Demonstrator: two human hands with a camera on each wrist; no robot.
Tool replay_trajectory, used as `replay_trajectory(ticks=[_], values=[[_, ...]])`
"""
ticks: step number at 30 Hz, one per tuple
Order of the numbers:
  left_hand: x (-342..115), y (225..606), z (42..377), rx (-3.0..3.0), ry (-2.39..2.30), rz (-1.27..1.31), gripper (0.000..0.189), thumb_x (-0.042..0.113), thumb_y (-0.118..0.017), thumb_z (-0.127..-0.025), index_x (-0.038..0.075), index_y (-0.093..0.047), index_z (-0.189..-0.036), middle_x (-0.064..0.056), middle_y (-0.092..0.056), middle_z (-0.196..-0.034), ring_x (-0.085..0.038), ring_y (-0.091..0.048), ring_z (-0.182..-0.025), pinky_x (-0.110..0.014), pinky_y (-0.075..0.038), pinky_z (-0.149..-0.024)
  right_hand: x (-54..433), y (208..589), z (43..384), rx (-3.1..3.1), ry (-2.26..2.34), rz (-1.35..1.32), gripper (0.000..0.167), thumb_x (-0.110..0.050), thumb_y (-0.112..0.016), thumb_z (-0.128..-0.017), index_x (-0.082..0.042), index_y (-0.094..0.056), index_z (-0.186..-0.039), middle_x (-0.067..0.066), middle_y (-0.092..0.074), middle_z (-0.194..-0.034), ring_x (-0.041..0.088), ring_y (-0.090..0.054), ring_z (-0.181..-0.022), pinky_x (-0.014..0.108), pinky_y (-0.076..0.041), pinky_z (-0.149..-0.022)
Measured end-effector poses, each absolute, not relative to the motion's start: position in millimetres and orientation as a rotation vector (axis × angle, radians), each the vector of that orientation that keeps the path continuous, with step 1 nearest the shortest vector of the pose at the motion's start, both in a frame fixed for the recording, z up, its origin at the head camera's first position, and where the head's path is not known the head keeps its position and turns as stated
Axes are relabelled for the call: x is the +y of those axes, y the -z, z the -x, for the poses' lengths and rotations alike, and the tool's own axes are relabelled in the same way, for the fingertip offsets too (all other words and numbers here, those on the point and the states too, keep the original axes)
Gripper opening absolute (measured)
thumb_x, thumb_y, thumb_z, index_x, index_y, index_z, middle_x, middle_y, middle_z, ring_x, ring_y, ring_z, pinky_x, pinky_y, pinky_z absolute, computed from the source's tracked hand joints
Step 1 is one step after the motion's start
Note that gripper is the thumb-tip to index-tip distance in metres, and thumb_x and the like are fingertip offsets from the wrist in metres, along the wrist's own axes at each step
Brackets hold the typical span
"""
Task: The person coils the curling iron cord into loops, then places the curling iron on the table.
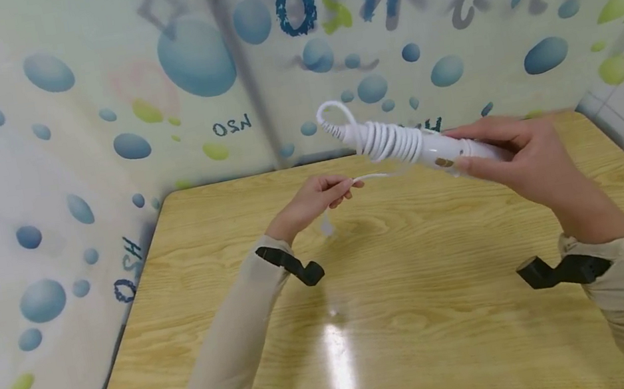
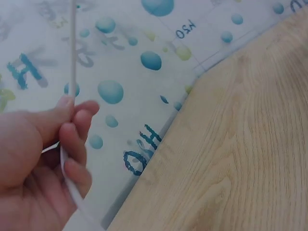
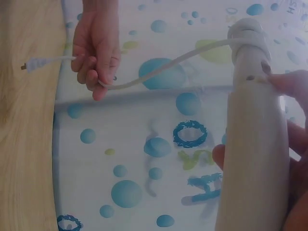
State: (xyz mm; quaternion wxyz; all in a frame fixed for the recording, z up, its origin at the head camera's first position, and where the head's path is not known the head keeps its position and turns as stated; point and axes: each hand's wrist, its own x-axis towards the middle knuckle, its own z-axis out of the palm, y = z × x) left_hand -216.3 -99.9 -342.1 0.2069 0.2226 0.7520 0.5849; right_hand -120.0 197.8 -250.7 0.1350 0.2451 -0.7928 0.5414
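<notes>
My right hand (image 1: pixel 533 158) grips a white hair styling iron (image 1: pixel 443 151) by its body, above the table and tilted, its cord end up and to the left. A small gold-coloured patch shows near the thumb. White cord is coiled (image 1: pixel 390 141) around the upper part, with a loop standing out at the tip. The free stretch of cord (image 3: pixel 163 68) runs across to my left hand (image 1: pixel 316 202), which pinches it between thumb and fingers. In the right wrist view the two-pin plug (image 3: pixel 34 64) hangs just past the left hand. Part of the iron is hidden behind the right hand.
Below both hands lies a wood-grain table (image 1: pixel 414 313) with a bright light reflection near its front. Behind it and at the sides stand pale walls (image 1: pixel 81 27) printed with blue and green bubbles and letters. Black camera mounts (image 1: pixel 565 269) sit on both wrists.
</notes>
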Motion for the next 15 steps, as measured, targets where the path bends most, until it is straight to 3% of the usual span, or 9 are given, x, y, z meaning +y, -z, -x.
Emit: replay_trajectory(ticks=[3, 5, 9, 12, 15], values=[[-95.1, 340.2, 217.8, 2.227, -1.654, -0.574, 0.023, 0.015, -0.049, -0.096, 0.000, -0.063, -0.087, -0.006, -0.053, -0.069, -0.013, -0.034, -0.051, -0.025, -0.031, -0.053, 196.4, 256.3, 118.9, -2.306, -1.554, -0.883, 0.038, 0.013, -0.066, -0.076, 0.000, -0.066, -0.111, 0.000, -0.064, -0.105, 0.014, -0.057, -0.072, 0.016, -0.047, -0.057], [-92.8, 339.0, 217.8, 2.306, -1.693, -0.540, 0.022, 0.011, -0.053, -0.094, -0.004, -0.063, -0.082, -0.004, -0.049, -0.059, -0.011, -0.034, -0.047, -0.024, -0.030, -0.049, 195.8, 259.9, 118.2, -2.340, -1.508, -0.944, 0.039, 0.012, -0.068, -0.074, -0.002, -0.067, -0.110, -0.001, -0.063, -0.105, 0.014, -0.056, -0.071, 0.018, -0.046, -0.055], [-91.4, 338.8, 219.5, 2.397, -1.694, -0.519, 0.024, 0.013, -0.058, -0.092, -0.007, -0.066, -0.083, -0.001, -0.054, -0.060, -0.013, -0.045, -0.051, -0.022, -0.035, -0.048, 197.2, 265.5, 118.2, -2.415, -1.442, -1.096, 0.039, 0.010, -0.070, -0.073, -0.006, -0.068, -0.109, -0.003, -0.063, -0.100, 0.012, -0.053, -0.072, 0.022, -0.044, -0.052], [-93.2, 337.5, 220.9, 2.403, -1.622, -0.524, 0.024, 0.020, -0.058, -0.092, -0.002, -0.068, -0.091, -0.005, -0.061, -0.070, -0.015, -0.049, -0.057, -0.022, -0.037, -0.049, 197.5, 269.5, 118.8, -2.467, -1.396, -1.252, 0.038, 0.006, -0.071, -0.075, -0.011, -0.068, -0.109, -0.004, -0.063, -0.097, 0.011, -0.052, -0.072, 0.023, -0.044, -0.051], [-95.7, 334.5, 221.9, 2.410, -1.554, -0.562, 0.024, 0.020, -0.058, -0.092, -0.002, -0.068, -0.094, -0.012, -0.060, -0.070, -0.015, -0.047, -0.055, -0.022, -0.035, -0.048, 196.3, 274.8, 119.0, -2.546, -1.338, -1.335, 0.036, -0.002, -0.071, -0.077, -0.017, -0.069, -0.109, -0.006, -0.062, -0.095, 0.009, -0.052, -0.070, 0.024, -0.044, -0.051]])
